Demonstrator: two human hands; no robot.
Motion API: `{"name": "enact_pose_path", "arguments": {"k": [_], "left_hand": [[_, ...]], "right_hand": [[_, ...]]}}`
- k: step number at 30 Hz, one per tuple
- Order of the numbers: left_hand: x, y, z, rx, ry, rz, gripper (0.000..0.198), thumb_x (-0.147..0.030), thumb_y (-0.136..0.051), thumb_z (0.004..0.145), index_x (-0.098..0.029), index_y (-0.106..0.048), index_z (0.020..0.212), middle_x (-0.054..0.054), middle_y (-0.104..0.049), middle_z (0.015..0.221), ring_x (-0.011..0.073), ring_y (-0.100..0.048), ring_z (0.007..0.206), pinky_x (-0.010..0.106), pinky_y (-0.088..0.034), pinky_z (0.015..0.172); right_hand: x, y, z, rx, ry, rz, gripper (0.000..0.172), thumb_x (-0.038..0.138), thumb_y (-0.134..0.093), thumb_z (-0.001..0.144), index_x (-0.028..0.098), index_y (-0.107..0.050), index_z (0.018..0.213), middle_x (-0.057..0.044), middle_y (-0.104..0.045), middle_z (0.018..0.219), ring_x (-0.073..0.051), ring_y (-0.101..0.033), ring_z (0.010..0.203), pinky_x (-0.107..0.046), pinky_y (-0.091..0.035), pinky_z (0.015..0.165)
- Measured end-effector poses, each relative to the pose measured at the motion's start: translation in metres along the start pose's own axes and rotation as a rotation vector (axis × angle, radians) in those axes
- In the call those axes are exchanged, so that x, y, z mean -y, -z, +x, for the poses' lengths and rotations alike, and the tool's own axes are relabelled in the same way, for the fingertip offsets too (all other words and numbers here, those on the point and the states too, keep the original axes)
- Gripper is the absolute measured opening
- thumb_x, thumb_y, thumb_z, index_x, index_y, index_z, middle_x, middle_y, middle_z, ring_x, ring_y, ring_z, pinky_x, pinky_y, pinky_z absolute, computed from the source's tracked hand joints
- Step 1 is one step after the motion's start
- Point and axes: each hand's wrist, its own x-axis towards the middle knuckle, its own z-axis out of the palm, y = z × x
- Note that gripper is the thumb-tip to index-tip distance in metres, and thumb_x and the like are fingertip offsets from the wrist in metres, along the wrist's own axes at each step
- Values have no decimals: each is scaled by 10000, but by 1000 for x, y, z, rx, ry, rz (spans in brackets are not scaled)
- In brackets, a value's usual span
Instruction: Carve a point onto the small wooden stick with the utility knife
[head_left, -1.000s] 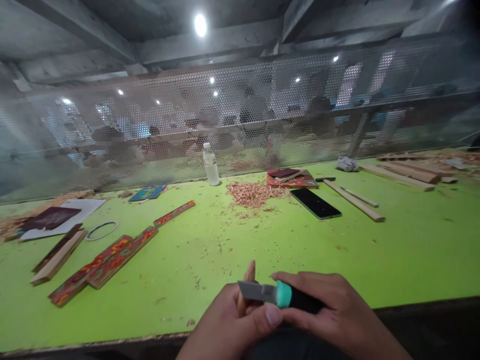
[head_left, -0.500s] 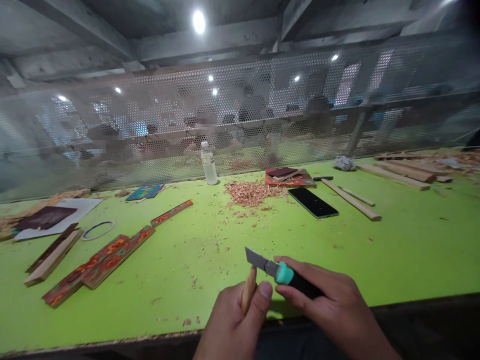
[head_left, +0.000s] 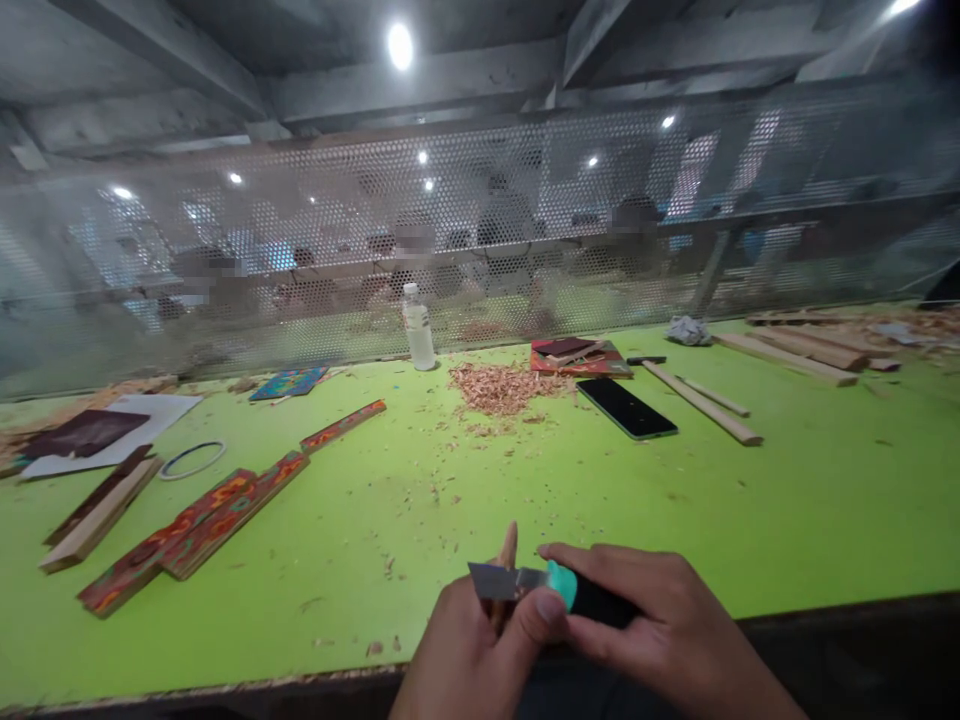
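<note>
My left hand [head_left: 480, 640] is closed around a small whittled wooden stick [head_left: 511, 541], whose narrow tip points up and away from me. In my right hand [head_left: 660, 620] is a utility knife [head_left: 589, 597] with a black handle and a teal collar. Its broad blade [head_left: 491, 581] lies across the stick, below the tip, and hides part of the wood. The left thumb presses near the base of the blade, by the collar. Both hands are close together over the table's near edge.
Wood shavings [head_left: 495, 388] are heaped mid-table on the green tabletop [head_left: 337, 540]. Behind them stands a water bottle [head_left: 418, 330]. A phone [head_left: 627, 407] and a hammer [head_left: 705, 402] lie to the right, painted wood strips [head_left: 232, 515] to the left. A perforated screen [head_left: 337, 240] runs along the back.
The knife blade has come down and left, from above the stick's tip to across its side. My right hand has moved closer to the left, and the left thumb now meets the knife.
</note>
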Motion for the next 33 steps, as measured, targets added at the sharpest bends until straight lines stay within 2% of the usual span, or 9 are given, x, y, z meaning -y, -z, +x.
{"name": "enact_pose_path", "arguments": {"k": [4, 6, 10, 13, 17, 20, 23, 28, 33], "left_hand": [[-6, -1, 0, -63, -9, 46, 802, -750, -597, 906, -125, -636, 1407, 180, -655, 1483, 367, -521, 1436, 462, -366, 1206], [-6, -1, 1, -62, -35, 113, 620, -714, -542, 948, -170, -707, 1196, 128, -768, 1199, 322, -637, 1208, 408, -456, 1057], [-2, -2, 4, -61, -70, 244, 593, -767, -402, 970, -235, -465, 716, -30, -455, 661, 174, -414, 664, 308, -313, 618], [1, -2, 6, -54, -79, 242, 615, -819, -389, 949, -242, -412, 737, -54, -375, 673, 156, -327, 660, 305, -249, 604], [4, 0, 5, -21, -99, 200, 696, -915, -449, 854, -225, -511, 793, -27, -466, 707, 182, -432, 690, 307, -335, 635], [6, -1, 2, -45, -92, 128, 740, -907, -524, 825, -204, -688, 986, 97, -699, 965, 322, -617, 1016, 402, -461, 930], [8, -3, -2, -112, -35, 94, 705, -840, -584, 850, -217, -755, 1131, 161, -726, 1285, 396, -557, 1311, 460, -383, 1135], [5, -7, -1, -107, -58, 276, 641, -750, -414, 987, -203, -743, 1048, 154, -775, 1106, 360, -664, 1071, 439, -455, 921], [5, -11, 0, -131, -45, 339, 627, -770, -324, 995, -205, -565, 868, 67, -627, 783, 247, -554, 742, 353, -311, 666]], "right_hand": [[2, -2, -2, -40, -21, -20, 373, 490, -759, 924, 266, -812, 1218, 0, -792, 782, -170, -734, 642, -250, -543, 627], [3, -3, -3, -72, -40, -23, 356, 478, -758, 924, 280, -811, 1215, 1, -816, 830, -179, -769, 696, -247, -560, 656], [2, -4, -2, -179, -128, -45, 342, 423, -735, 959, 235, -803, 1236, -64, -853, 1110, -226, -821, 957, -246, -603, 859], [0, -2, -1, -207, -157, -43, 337, 421, -738, 956, 226, -811, 1221, -69, -848, 1151, -243, -822, 992, -260, -610, 910], [0, 0, 1, -152, -125, -6, 352, 453, -760, 931, 243, -821, 1206, -56, -860, 1100, -246, -831, 933, -280, -629, 873], [2, 0, 2, -51, -66, 37, 349, 493, -798, 881, 270, -838, 1146, -27, -871, 981, -222, -828, 811, -262, -626, 745], [4, 0, 3, 8, -39, 51, 320, 484, -800, 869, 280, -844, 1112, -1, -851, 860, -183, -792, 690, -236, -589, 633], [4, 0, 1, -24, -73, 20, 323, 401, -805, 856, 275, -840, 1151, -10, -857, 899, -197, -809, 744, -248, -602, 683], [0, -2, 2, -161, -182, -53, 348, 442, -741, 938, 243, -818, 1213, -57, -853, 1136, -256, -825, 984, -298, -624, 878]]}}
